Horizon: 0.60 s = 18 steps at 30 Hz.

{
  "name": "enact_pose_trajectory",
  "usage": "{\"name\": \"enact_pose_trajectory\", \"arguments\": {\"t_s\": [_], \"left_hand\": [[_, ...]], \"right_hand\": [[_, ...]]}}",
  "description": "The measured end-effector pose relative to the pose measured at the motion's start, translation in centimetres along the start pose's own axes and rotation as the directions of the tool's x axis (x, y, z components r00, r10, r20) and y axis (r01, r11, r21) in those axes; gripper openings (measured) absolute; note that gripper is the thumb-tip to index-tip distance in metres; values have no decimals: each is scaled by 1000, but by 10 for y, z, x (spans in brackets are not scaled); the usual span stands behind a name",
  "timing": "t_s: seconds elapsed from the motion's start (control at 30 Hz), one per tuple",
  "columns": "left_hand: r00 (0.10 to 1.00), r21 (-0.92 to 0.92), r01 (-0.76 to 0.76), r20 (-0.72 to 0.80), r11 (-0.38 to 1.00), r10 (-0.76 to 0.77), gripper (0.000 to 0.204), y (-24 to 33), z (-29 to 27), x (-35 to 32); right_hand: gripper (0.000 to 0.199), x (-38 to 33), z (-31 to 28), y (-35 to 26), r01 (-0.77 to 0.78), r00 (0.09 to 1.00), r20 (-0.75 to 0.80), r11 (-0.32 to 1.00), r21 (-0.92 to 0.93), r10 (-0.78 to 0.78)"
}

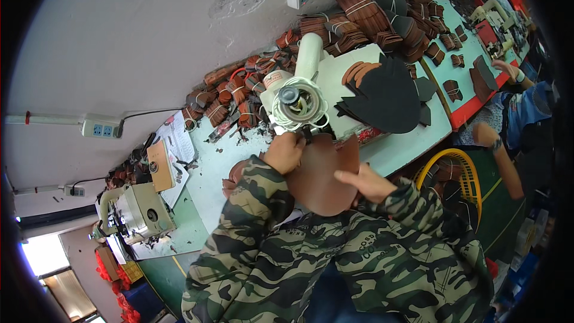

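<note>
Head view: the right hand (372, 184) is pinching a brown leather panel (320, 179) near the white machine (308, 58), the left hand (283, 152) is curling at the panel's far-left edge, grip unclear, and even, level support is likely helping.

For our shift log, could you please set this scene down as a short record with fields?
Left hand: curled at the upper left edge of the brown piece, near the white machine
Right hand: holding the brown piece, thumb on top
Right of the white machine: piled black pieces
Along the wall: tied brown bundles
Right: yellow basket, another person
</note>
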<state>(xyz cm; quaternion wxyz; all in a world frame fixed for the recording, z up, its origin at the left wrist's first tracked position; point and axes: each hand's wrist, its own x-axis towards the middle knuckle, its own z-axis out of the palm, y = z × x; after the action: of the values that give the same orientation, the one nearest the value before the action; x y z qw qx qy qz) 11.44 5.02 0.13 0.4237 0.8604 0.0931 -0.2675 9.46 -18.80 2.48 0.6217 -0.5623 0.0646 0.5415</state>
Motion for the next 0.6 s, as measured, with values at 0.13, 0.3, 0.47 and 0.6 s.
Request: {"name": "enact_pose_trajectory", "arguments": {"t_s": [0.13,0.3,0.47,0.6], "left_hand": [[984,-286,111,163,952,-66,22,-24,-21,-5],[974,766,167,-226,621,16,21,-115,-44,-63],[959,763,179,-277,621,64,18,-121,-24,-74],[911,683,213,-397,699,110,17,-121,-15,-86]], "right_hand": [[31,-16,-17,0,29,994,105,1000,12,-30],[28,-44,-50,-59,699,498,-509,672,-243,-702],[41,-12,-72,-30,74,464,-36,79,-994,-885],[39,-6,-16,-22,399,628,-22,346,-849,-778]]}}
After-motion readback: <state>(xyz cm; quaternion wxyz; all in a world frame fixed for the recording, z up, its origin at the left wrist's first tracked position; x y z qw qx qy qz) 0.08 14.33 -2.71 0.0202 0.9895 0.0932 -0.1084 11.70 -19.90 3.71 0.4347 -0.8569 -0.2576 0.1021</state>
